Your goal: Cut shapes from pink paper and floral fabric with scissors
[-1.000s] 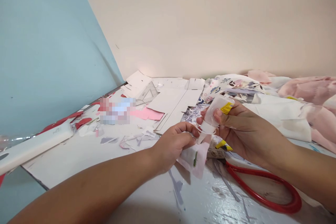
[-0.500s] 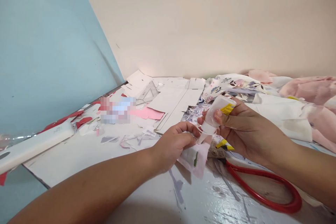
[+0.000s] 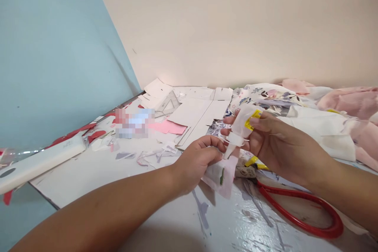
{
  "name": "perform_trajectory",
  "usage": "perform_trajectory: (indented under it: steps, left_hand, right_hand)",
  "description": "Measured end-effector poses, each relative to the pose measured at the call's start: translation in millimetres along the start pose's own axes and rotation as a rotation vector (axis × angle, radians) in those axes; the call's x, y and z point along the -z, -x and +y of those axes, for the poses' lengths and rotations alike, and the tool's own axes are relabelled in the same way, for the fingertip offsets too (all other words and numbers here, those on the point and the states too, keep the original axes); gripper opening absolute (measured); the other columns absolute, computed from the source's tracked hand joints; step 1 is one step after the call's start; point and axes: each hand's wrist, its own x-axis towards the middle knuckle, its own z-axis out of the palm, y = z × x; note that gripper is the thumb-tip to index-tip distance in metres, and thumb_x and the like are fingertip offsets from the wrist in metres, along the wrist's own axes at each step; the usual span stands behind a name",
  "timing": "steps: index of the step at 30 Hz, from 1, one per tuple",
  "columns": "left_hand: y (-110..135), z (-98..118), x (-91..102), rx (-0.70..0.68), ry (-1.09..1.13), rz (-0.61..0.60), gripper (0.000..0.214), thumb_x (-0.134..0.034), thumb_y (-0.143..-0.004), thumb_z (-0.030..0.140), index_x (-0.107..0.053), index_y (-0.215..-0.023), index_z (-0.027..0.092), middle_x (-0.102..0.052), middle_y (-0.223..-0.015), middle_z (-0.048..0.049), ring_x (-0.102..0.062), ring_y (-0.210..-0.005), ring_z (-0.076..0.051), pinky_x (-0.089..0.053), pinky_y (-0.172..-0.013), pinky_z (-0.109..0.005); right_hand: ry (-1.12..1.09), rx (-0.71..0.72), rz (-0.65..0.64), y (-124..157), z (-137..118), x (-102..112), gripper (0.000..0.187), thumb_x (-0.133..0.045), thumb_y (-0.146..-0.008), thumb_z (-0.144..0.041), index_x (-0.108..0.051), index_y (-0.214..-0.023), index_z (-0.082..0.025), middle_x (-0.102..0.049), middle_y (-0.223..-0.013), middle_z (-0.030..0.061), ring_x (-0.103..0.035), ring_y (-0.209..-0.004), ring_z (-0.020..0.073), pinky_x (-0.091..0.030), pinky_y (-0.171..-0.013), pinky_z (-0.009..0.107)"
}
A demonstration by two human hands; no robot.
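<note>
My right hand (image 3: 274, 147) is closed around a small clear glue bottle (image 3: 239, 129) with a yellow label, tipped nozzle-down. Its white nozzle touches a small pale pink paper piece (image 3: 222, 174) with a green mark. My left hand (image 3: 196, 161) pinches that paper piece by its upper left edge and holds it just above the white table (image 3: 124, 173). Both hands meet near the middle of the view.
A red loop handle (image 3: 304, 208) lies under my right wrist. White card sheets (image 3: 197, 112), a pink paper (image 3: 168, 127) and paper scraps litter the table behind. Floral and pink fabric (image 3: 325, 106) is heaped at right. A large beige board (image 3: 236, 27) leans against the blue wall.
The glue bottle has tipped a little steeper and my right fingers have shifted on it. The left hand and the paper piece have barely moved.
</note>
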Motion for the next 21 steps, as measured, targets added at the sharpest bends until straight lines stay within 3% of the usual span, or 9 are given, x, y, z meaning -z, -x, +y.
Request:
perform_trajectory:
  steps: [3,5,13,21]
  left_hand:
    - [-0.4,0.2,-0.8,-0.007,0.031,0.02,0.014,-0.048,-0.058,0.011,-0.05,-0.07,0.019,-0.052,-0.061,0.0022,-0.048,-0.046,-0.009,-0.033,-0.043,-0.02]
    - [-0.4,0.5,-1.3,-0.005,0.058,0.026,0.017,-0.047,-0.057,0.01,-0.05,-0.071,0.019,-0.052,-0.06,0.0023,-0.048,-0.046,-0.009,-0.034,-0.044,-0.02]
    - [-0.2,0.5,0.7,0.01,0.025,0.0,0.017,-0.047,-0.056,0.009,-0.051,-0.07,0.019,-0.051,-0.06,0.0023,-0.046,-0.046,-0.008,-0.032,-0.043,-0.019]
    - [0.5,2.5,-1.3,0.017,0.059,-0.001,0.016,-0.048,-0.056,0.01,-0.05,-0.069,0.019,-0.049,-0.057,0.0031,-0.047,-0.046,-0.009,-0.032,-0.042,-0.018]
  right_hand:
    - [0.045,-0.007,-0.026,-0.8,-5.0,1.7,0.018,-0.056,-0.068,-0.018,-0.062,-0.086,-0.019,-0.063,-0.091,0.0074,-0.059,-0.084,0.0231,-0.053,-0.064,0.036]
    - [0.08,-0.006,-0.056,-1.5,-7.4,3.1,0.019,-0.06,-0.068,-0.018,-0.062,-0.087,-0.02,-0.063,-0.093,0.0064,-0.059,-0.084,0.0228,-0.054,-0.064,0.037]
    - [0.043,0.022,-0.164,-5.8,-8.5,11.0,0.021,-0.067,-0.068,-0.023,-0.063,-0.088,-0.023,-0.065,-0.084,0.0013,-0.061,-0.072,0.0135,-0.054,-0.062,0.025]
    - [0.083,0.018,-0.207,-7.1,-10.7,11.1,0.02,-0.062,-0.072,-0.032,-0.066,-0.089,-0.023,-0.063,-0.096,0.0045,-0.06,-0.084,0.0189,-0.055,-0.064,0.027]
